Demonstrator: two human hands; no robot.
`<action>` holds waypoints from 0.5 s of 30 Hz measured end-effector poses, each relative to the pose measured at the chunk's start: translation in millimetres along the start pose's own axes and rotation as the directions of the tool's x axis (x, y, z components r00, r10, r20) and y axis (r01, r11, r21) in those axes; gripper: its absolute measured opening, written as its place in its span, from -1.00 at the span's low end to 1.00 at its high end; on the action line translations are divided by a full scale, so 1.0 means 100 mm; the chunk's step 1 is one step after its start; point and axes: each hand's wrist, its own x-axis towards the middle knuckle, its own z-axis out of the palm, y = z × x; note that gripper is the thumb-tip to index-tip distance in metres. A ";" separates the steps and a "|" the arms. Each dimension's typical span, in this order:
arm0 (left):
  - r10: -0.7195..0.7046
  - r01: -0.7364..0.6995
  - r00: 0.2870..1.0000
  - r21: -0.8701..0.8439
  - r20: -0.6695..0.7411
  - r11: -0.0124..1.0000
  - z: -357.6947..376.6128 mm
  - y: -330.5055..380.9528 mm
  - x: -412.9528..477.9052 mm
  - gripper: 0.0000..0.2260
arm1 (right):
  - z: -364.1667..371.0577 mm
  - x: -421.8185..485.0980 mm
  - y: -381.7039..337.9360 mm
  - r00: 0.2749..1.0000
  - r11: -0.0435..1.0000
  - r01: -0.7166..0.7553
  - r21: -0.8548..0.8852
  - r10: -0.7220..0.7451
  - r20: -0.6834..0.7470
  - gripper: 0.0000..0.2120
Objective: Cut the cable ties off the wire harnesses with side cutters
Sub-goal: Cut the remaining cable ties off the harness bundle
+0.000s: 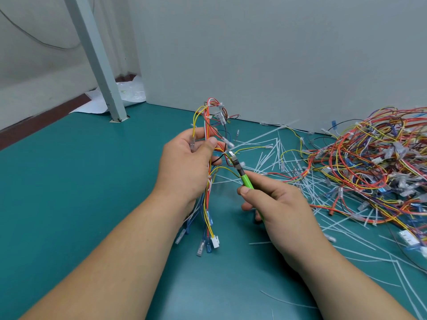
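Setting: I am looking down on a teal worktop [92, 192] that is backing onto a pale grey wall panel [254, 54]. A grey post [97, 58] is standing at the far left of the worktop, and a crumpled white sheet [129, 93] is lying just behind it.

Item 1, left grip [184, 167]: a bare hand, hovering above the worktop. Its fingers and thumb are curling round a wire harness [209, 125] and holding it roughly upright.

Item 2, wire harness: red, yellow, white, blue and black wires. The upper loops are fanning out above the left grip. The lower ends are hanging below the wrist, with clear and white connectors [215, 241] dangling low. I cannot tell whether they are touching the worktop.

Item 3, right grip [277, 204]: a bare hand, clenching round the green handles of the side cutters [245, 179], thumb lying on top.

Item 4, side cutters: pointing up and to the left. The metal tip is sitting at a white cable tie [225, 153] on the harness, just right of the left thumb. I cannot tell how the jaws are standing.

Item 5, cut ties [275, 155]: thin white strips, lying scattered over the worktop to the right of both grips, some reaching the wall panel.

Item 6, pile of harnesses [374, 162]: a tangled, many-coloured heap, resting on the worktop at the right edge, well apart from the held harness.
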 end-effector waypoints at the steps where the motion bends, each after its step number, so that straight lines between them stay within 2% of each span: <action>1: 0.002 -0.002 1.000 -0.006 0.001 1.000 0.00 0.00 0.00 -0.84 | 0.00 0.00 0.00 1.000 1.000 -0.005 0.000 0.005 0.000 -0.70; 15: -0.034 0.029 0.999 -0.126 -0.041 0.992 0.04 -0.04 0.01 -0.78 | -0.02 0.00 0.00 0.999 0.998 0.049 -0.044 -0.049 0.019 -0.77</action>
